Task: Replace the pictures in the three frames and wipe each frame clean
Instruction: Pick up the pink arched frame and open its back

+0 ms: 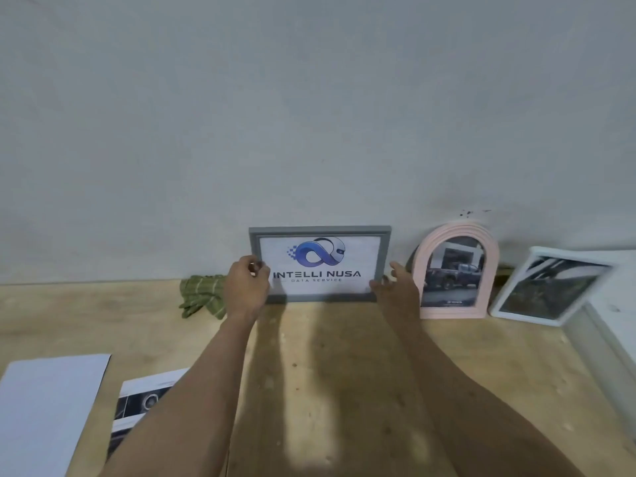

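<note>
A grey rectangular frame [320, 231] with a blue logo picture stands on the wooden table against the wall. My left hand [245, 286] grips its left edge. My right hand [395, 287] is at its lower right corner, fingers spread and touching the edge. To the right stands a pink arched frame [456, 235] holding a photo of a truck. Further right a white frame [550, 287] leans tilted, with a dark photo in it. A green striped cloth [201, 294] lies crumpled on the table just left of my left hand.
The wooden table [327, 373] meets a plain grey wall. A blank white sheet [48, 404] and a printed black-and-white picture [144, 404] lie at the front left. A white box-like object [616, 325] sits at the right edge.
</note>
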Available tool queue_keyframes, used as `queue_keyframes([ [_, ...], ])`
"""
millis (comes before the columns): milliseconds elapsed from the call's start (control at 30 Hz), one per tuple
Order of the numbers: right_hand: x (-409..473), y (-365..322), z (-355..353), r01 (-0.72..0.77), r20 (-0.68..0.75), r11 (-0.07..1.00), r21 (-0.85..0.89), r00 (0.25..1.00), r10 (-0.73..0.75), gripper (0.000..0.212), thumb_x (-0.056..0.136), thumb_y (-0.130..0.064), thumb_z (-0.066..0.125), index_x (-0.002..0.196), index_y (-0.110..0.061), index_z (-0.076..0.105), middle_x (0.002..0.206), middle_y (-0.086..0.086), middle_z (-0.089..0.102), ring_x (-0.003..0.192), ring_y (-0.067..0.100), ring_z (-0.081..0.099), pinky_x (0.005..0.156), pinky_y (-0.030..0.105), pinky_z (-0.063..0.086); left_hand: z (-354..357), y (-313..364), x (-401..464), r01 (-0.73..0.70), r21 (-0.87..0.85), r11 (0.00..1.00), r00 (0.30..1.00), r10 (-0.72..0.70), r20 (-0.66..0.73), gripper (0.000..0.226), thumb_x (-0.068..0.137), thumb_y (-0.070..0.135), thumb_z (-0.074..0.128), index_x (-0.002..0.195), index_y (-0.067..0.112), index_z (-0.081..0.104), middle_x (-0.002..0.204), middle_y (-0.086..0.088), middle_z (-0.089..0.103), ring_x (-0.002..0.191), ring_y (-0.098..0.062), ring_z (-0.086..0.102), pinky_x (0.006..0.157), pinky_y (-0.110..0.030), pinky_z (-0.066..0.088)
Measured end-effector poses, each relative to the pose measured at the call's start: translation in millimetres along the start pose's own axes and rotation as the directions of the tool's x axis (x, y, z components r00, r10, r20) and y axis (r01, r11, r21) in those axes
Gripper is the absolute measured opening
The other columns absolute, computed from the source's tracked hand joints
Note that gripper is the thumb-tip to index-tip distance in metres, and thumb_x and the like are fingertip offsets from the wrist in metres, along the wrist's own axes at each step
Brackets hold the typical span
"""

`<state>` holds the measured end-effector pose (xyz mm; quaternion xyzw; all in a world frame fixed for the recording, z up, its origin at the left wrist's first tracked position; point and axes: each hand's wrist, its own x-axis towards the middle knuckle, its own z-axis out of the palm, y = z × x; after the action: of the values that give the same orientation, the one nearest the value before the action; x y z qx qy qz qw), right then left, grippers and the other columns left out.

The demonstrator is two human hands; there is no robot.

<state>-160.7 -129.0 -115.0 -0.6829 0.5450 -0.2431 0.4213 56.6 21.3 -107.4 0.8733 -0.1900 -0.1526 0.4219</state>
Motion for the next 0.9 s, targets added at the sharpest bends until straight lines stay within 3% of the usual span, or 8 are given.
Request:
queue_keyframes([
  [133, -34, -6, -43, 0.039, -0.075, 0.999, 0.010, 0.996, -0.038, 0.046, 0.090, -0.016, 0.061, 0.135, -0.009, 0.051, 0.124, 0.003, 0.057, 0.109, 0.019, 0.056, 0.090, 0.031, 0.044, 6, 38, -41, -0.097, -0.067, 0.993, 0.991, 0.103, 0.088, 0.031, 0.094, 0.023, 0.065, 0.122, 0.010, 0.065, 0.116, -0.006, 0.063, 0.093, -0.019, 0.058, 0.084, -0.028, 0.040],
  [267, -39, 3, -98, -0.036, -0.067, 0.999, -0.040, 0.997, 0.033, 0.037, 0.094, -0.019, 0.060, 0.129, -0.011, 0.053, 0.111, -0.003, 0.055, 0.099, 0.013, 0.053, 0.082, 0.027, 0.041, 28, 82, -76, -0.167, -0.149, 0.975, 0.964, 0.193, 0.183, 0.003, 0.094, 0.015, 0.061, 0.095, 0.018, 0.063, 0.095, -0.003, 0.063, 0.085, -0.020, 0.057, 0.081, -0.030, 0.044],
  [367, -29, 21, -137, -0.144, -0.044, 0.989, -0.024, 0.989, 0.143, 0.043, 0.093, -0.019, 0.061, 0.134, -0.013, 0.048, 0.121, 0.004, 0.058, 0.106, 0.020, 0.055, 0.088, 0.031, 0.043, 59, 107, -88, -0.156, -0.172, 0.973, 0.938, 0.201, 0.284, 0.021, 0.096, 0.019, 0.058, 0.114, 0.014, 0.067, 0.102, 0.000, 0.068, 0.096, -0.020, 0.064, 0.094, -0.035, 0.050],
  [500, -4, 50, -164, -0.244, -0.067, 0.970, -0.004, 0.968, 0.243, 0.045, 0.099, -0.029, 0.049, 0.139, -0.008, 0.041, 0.136, 0.014, 0.052, 0.119, 0.029, 0.053, 0.097, 0.040, 0.043, 111, 126, -92, -0.111, -0.125, 0.986, 0.882, 0.155, 0.444, 0.026, 0.095, 0.024, 0.063, 0.119, 0.014, 0.064, 0.105, -0.006, 0.070, 0.091, -0.019, 0.064, 0.091, -0.036, 0.053],
  [633, 38, 72, -173, -0.171, -0.034, 0.984, -0.044, 0.985, 0.170, 0.042, 0.103, -0.029, 0.038, 0.138, -0.006, 0.041, 0.138, 0.016, 0.050, 0.121, 0.029, 0.050, 0.099, 0.038, 0.039, 175, 136, -91, -0.045, -0.089, 0.995, 0.845, 0.085, 0.528, 0.040, 0.094, 0.023, 0.065, 0.132, 0.012, 0.057, 0.119, -0.005, 0.069, 0.103, -0.020, 0.065, 0.095, -0.036, 0.053],
  [733, 68, 88, -165, -0.096, 0.022, 0.992, -0.078, 0.995, 0.097, 0.051, 0.101, -0.032, 0.041, 0.149, -0.020, 0.027, 0.145, 0.006, 0.039, 0.126, 0.022, 0.044, 0.102, 0.032, 0.035, 214, 147, -85, 0.007, -0.127, 0.992, 0.844, 0.062, 0.533, 0.056, 0.093, 0.016, 0.068, 0.143, 0.012, 0.043, 0.127, -0.006, 0.062, 0.114, -0.022, 0.061, 0.103, -0.038, 0.048],
  [833, 98, 122, -151, -0.097, 0.009, 0.991, -0.093, 0.995, 0.098, 0.070, 0.088, -0.053, 0.043, 0.149, -0.035, 0.014, 0.145, 0.010, 0.033, 0.121, 0.030, 0.049, 0.102, 0.047, 0.044, 254, 149, -72, 0.053, -0.142, 0.988, 0.852, 0.029, 0.523, 0.058, 0.094, 0.014, 0.067, 0.145, 0.014, 0.041, 0.134, -0.009, 0.059, 0.120, -0.027, 0.059, 0.107, -0.046, 0.047],
  [900, 107, 139, -140, -0.110, -0.030, 0.988, -0.112, 0.994, 0.107, 0.072, 0.085, -0.050, 0.047, 0.147, -0.035, 0.014, 0.144, 0.011, 0.030, 0.117, 0.035, 0.052, 0.098, 0.053, 0.046, 266, 147, -70, 0.079, -0.156, 0.985, 0.860, 0.012, 0.511, 0.049, 0.095, 0.014, 0.065, 0.140, 0.018, 0.047, 0.126, -0.005, 0.063, 0.115, -0.026, 0.061, 0.105, -0.047, 0.049],
])
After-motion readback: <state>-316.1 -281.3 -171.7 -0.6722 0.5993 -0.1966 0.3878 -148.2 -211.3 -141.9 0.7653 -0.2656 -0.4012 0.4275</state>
